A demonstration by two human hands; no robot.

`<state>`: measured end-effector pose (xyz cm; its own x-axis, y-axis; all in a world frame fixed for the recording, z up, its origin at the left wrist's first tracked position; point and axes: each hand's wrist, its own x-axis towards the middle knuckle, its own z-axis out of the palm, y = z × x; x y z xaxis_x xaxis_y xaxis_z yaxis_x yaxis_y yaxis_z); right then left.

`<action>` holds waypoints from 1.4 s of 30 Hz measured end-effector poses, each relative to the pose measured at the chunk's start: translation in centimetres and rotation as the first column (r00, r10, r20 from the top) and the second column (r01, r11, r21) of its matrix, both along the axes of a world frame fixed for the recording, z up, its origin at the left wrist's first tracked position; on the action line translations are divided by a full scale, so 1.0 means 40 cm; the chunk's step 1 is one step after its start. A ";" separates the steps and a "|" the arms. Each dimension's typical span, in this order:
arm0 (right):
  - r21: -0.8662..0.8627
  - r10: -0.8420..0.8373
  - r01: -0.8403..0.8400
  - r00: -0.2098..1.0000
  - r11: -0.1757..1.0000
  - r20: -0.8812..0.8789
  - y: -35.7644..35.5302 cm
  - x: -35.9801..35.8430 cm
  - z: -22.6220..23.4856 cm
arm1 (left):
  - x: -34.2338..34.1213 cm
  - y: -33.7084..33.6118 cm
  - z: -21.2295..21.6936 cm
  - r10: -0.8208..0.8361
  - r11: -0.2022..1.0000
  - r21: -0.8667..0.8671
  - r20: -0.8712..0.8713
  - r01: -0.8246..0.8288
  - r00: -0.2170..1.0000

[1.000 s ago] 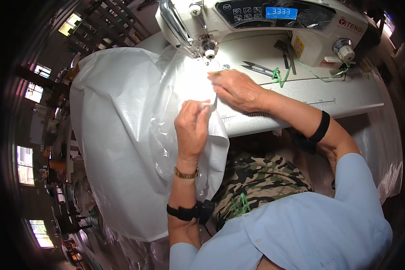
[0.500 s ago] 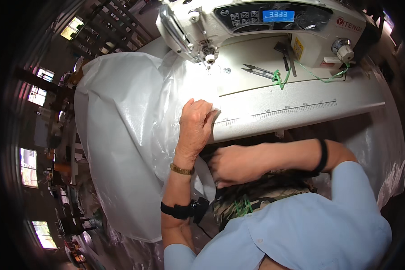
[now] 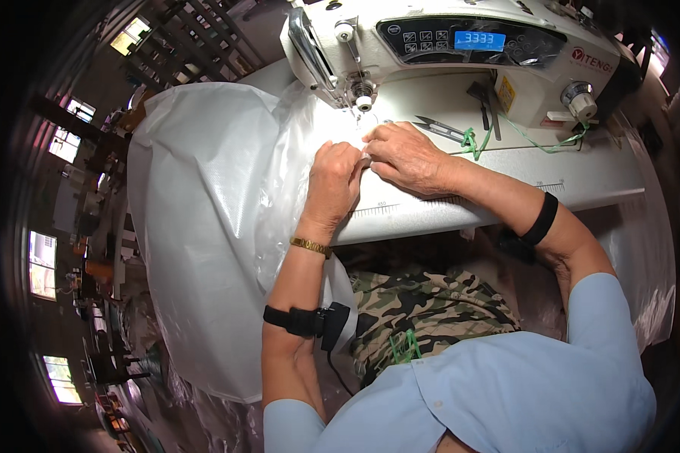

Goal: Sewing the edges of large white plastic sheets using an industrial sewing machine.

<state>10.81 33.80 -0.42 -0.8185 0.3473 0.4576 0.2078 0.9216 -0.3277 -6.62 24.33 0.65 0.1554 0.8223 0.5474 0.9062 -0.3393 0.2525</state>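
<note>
A large white plastic sheet (image 3: 196, 196), like woven sack material, hangs over the left of the sewing table, with clear film along its right side. My left hand (image 3: 332, 180) is closed on the sheet's edge just in front of the needle area of a white sewing machine (image 3: 325, 45). Right beside it, my right hand (image 3: 409, 157) has its fingers bent and pressed together at the same edge, fingertips meeting the left hand's. The bit of sheet between them is mostly hidden and washed out by the lamp's glare.
Thread snips (image 3: 440, 130) with green cord lie on the machine bed, beside a dark slim tool (image 3: 480, 102). A printed ruler scale (image 3: 378, 209) runs along the table's front edge (image 3: 446, 219). My lap in camouflage cloth (image 3: 431, 302) is below it.
My right hand has come up from below the table edge to the needle area, meeting my left hand. The left hand has moved slightly up, toward the machine.
</note>
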 end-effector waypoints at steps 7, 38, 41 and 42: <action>-0.126 -0.037 0.029 0.998 0.992 -0.057 -0.003 -0.033 0.018 | -0.038 0.008 -0.006 0.017 0.980 -0.188 0.373 0.058 0.928; -0.183 -0.166 0.152 0.984 0.971 -0.066 -0.018 -0.051 0.020 | -0.036 0.042 -0.020 0.203 0.970 -0.222 0.507 -0.100 0.837; -0.127 -0.150 0.134 0.981 0.983 -0.124 -0.020 -0.050 0.010 | -0.022 0.036 -0.018 0.172 0.981 -0.162 0.447 -0.110 0.878; -0.084 -0.142 0.133 0.983 0.988 -0.113 -0.019 -0.049 0.006 | -0.019 0.033 -0.018 0.148 0.987 -0.115 0.378 -0.112 0.914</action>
